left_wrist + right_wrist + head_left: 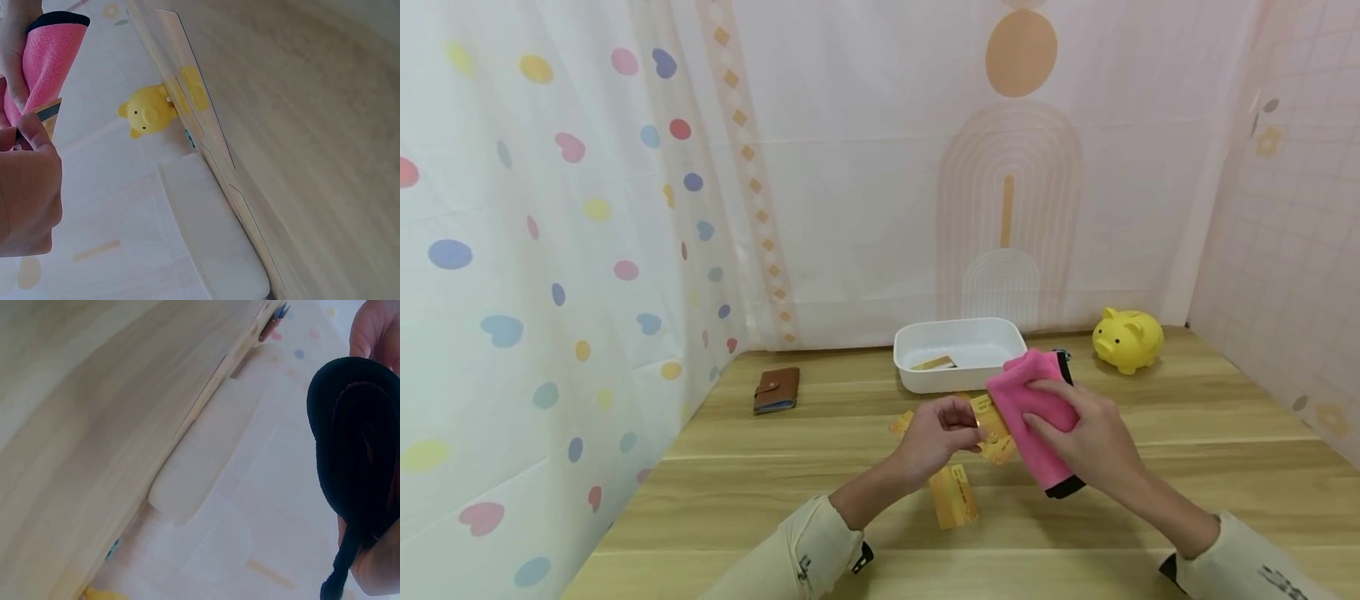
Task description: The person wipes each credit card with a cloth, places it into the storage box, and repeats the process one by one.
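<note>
Head view: a card (987, 414) is pinched by the left hand (934, 440), apparently steadied beside the cloth (1017, 400) gripped by the right hand (1096, 433).

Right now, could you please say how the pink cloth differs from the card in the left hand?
The pink cloth has black edging, while the card is mostly gold. The cloth is bulkier and folded; the card is smaller and flat. The right hand grips the cloth, whereas the left hand pinches the card. Both are held above the table.
</note>
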A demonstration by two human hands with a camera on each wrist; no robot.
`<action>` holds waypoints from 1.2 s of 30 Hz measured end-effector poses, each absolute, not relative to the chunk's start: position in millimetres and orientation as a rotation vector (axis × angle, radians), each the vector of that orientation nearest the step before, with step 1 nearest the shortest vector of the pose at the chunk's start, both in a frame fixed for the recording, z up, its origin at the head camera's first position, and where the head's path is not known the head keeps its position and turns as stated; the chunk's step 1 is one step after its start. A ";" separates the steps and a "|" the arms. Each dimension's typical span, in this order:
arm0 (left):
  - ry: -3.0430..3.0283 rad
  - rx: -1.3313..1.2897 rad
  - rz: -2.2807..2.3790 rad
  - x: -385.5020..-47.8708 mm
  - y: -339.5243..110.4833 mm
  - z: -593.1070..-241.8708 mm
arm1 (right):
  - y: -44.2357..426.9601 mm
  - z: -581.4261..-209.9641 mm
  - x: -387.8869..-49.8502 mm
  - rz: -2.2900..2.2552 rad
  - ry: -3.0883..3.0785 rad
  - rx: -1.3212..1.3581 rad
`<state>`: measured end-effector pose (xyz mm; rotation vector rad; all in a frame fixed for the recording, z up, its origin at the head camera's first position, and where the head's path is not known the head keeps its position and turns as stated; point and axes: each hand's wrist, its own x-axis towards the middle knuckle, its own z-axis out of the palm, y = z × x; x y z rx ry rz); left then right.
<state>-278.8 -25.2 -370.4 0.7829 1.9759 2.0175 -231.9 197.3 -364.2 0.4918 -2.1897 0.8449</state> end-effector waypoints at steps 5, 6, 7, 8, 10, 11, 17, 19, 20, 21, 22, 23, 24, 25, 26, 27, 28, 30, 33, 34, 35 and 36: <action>1.993 0.795 2.015 -278.6 -25.9 -370.6 | 200.3 -365.5 -233.7 0.836 -2.185 0.497; 1.995 0.802 2.014 -278.7 -26.1 -370.7 | 201.0 -365.6 -234.1 0.835 -2.184 0.496; 1.995 0.809 2.014 -278.8 -26.4 -370.7 | 201.6 -365.6 -234.5 0.836 -2.183 0.494; 1.993 0.813 2.014 -278.9 -26.7 -370.6 | 202.2 -365.5 -234.7 0.837 -2.183 0.491; 1.991 0.818 2.013 -278.8 -27.3 -370.7 | 203.3 -365.8 -235.2 0.838 -2.186 0.486; 1.985 0.820 2.012 -279.0 -27.7 -371.2 | 203.8 -366.1 -235.4 0.840 -2.189 0.485; 1.984 0.818 2.017 -279.6 -29.1 -371.3 | 207.4 -365.4 -236.6 0.825 -2.188 0.481; 1.984 0.818 2.021 -279.4 -29.3 -370.0 | 208.3 -364.2 -236.8 0.824 -2.180 0.481; 1.981 0.819 2.022 -279.7 -29.4 -369.9 | 208.3 -363.4 -236.4 0.828 -2.177 0.479; 1.981 0.817 2.023 -279.4 -29.5 -369.3 | 208.8 -363.0 -236.3 0.828 -2.176 0.479; 1.978 0.816 2.025 -279.6 -29.5 -369.3 | 209.0 -362.4 -235.9 0.834 -2.176 0.476; 1.975 0.818 2.027 -279.8 -29.6 -369.2 | 209.4 -362.2 -235.8 0.836 -2.177 0.473; 1.976 0.821 2.027 -280.2 -29.6 -369.5 | 209.9 -362.2 -235.9 0.839 -2.177 0.470; 1.977 0.823 2.027 -280.6 -29.7 -369.8 | 210.5 -362.4 -236.0 0.839 -2.179 0.466; 1.978 0.825 2.025 -281.0 -30.0 -370.4 | 211.0 -362.6 -236.2 0.843 -2.180 0.465; 1.982 0.824 2.023 -281.2 -30.3 -370.8 | 211.9 -363.1 -236.9 0.843 -2.177 0.466; 1.981 0.828 2.022 -282.0 -30.7 -371.6 | 212.4 -363.5 -237.3 0.846 -2.176 0.467; 1.984 0.836 2.022 -282.9 -31.9 -372.2 | 213.7 -364.0 -238.8 0.843 -2.166 0.471; 1.984 0.843 2.027 -283.2 -33.7 -372.1 | 215.0 -364.2 -240.2 0.840 -2.151 0.476; 1.980 0.848 2.031 -283.4 -34.1 -372.1 | 215.4 -364.2 -240.6 0.838 -2.149 0.475; 1.977 0.851 2.034 -283.0 -34.5 -371.8 | 215.7 -364.3 -241.0 0.836 -2.148 0.474; 1.972 0.852 2.038 -283.0 -34.8 -371.8 | 215.9 -364.4 -241.1 0.838 -2.147 0.473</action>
